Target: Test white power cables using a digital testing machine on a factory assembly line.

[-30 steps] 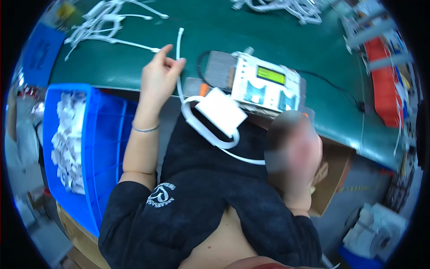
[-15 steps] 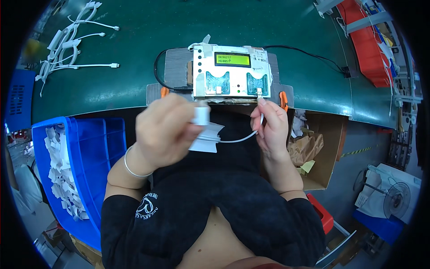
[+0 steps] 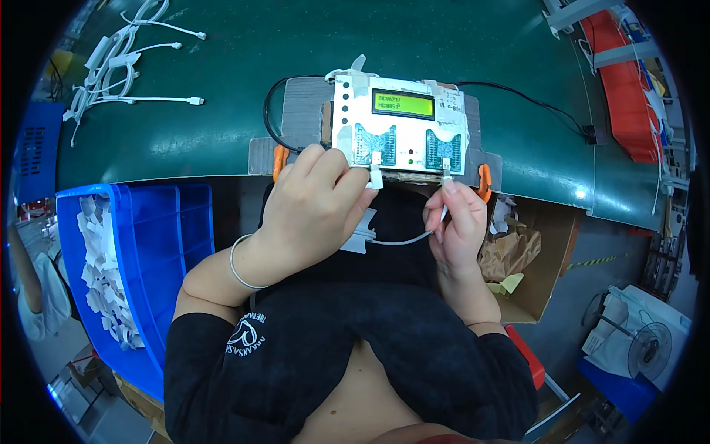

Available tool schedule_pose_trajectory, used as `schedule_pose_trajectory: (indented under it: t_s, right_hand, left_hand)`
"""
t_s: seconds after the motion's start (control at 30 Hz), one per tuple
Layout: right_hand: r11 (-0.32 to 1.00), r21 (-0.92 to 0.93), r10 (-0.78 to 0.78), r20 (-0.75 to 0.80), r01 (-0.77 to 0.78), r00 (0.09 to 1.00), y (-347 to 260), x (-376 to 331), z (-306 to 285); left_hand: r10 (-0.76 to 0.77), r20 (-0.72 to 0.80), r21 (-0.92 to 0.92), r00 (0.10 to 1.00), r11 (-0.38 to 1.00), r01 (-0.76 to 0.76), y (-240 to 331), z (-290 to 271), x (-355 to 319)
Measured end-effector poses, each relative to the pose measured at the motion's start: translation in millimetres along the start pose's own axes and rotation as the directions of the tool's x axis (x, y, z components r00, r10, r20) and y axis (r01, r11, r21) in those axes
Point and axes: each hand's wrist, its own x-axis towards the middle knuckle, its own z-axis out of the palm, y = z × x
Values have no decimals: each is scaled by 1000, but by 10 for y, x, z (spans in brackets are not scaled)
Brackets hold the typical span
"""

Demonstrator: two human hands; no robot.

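At the near edge of the tester (image 3: 403, 133), I see the left plug (image 3: 376, 178) and right plug (image 3: 447, 177) side by side, long axes pointing away from the body; full seating I cannot tell. Left hand (image 3: 314, 203): fingers curled, pinched on the left plug, below the left board (image 3: 367, 142). Right hand (image 3: 460, 226): thumb and fingertips clamped on the right plug, nearer the right board (image 3: 442, 149). From the right hand, the cable (image 3: 403, 242) bows leftward.
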Motion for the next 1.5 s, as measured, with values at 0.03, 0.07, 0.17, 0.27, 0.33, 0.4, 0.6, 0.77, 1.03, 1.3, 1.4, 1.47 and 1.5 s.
schedule_pose_trajectory:
  t_s: [0.03,0.07,0.17,0.27,0.33,0.4,0.6,0.77,1.03,1.3,1.4,1.47,1.5]
  right_hand:
    - [1000,-1,-20,-28,20,999,6,1,37]
    - [999,-3,-40,-56,40,998,7,4,59]
    - [998,-50,-43,-5,43,999,-22,39,47]
    - [996,-79,-35,-54,31,998,-54,35,89]
    - [996,-88,-19,-32,16,999,-79,33,70]
    - [995,-99,-9,-7,9,1000,-110,38,45]
    - [983,-182,4,71,9,997,-116,58,-7]
    - [927,-293,-249,-8,236,968,163,-71,24]
    - [826,-246,-454,243,507,857,-413,-174,-298]
    - [540,560,-818,174,628,548,-1982,350,-355]
    - [528,559,-826,166,639,538,-2104,851,38]
    - [564,453,-818,194,691,541,-2045,1219,149]
    - [602,376,-791,160,705,590,-1933,1411,239]
  left_hand:
    - [-13,-50,0,999,1000,13,-15,4,18]
    - [-26,-100,-1,995,1000,26,-26,9,29]
    - [1,-185,-54,983,998,-11,-59,35,33]
    - [-37,-187,-115,982,993,16,-89,60,27]
    - [-26,-196,-123,980,992,1,-98,62,46]
    - [-10,-210,-128,978,992,-18,-104,55,61]
    - [27,-163,-36,986,999,-34,-32,13,78]
    - [138,-110,-25,984,990,-141,-97,-28,48]
    - [418,384,-298,823,900,-318,-102,-488,61]
    - [-183,29,-998,983,-55,20,-967,-1099,377]
    - [218,313,-945,924,172,279,-852,-820,842]
    - [198,43,-999,979,11,41,-1001,-703,1104]
    - [60,-97,-989,993,-122,-89,-1120,-644,1235]
